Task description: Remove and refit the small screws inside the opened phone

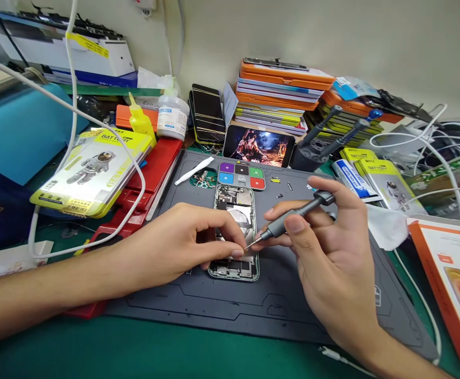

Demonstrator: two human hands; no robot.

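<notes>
An opened phone body [222,271] with its inner parts showing lies on the grey mat [198,300]. Over its middle, my left hand [198,237] has thumb and index finger pinched at the screwdriver's tip; whatever lies between them is too small to name. My right hand [328,258] grips a grey screwdriver [289,218], its thin shaft slanting down left to the left fingertips. Behind the phone sits a small tray of coloured squares [241,175]. A white pry tool [194,171] rests at its left, near a round dish of small parts [203,180].
A lit phone [258,146] leans at the back before stacked orange boxes [285,79]. Screwdrivers stand in a dark holder [311,152]. Yellow battery packs [91,168] and a red tool [151,171] are left. A white cable [141,179] loops there; an orange-edged box [447,273] lies right.
</notes>
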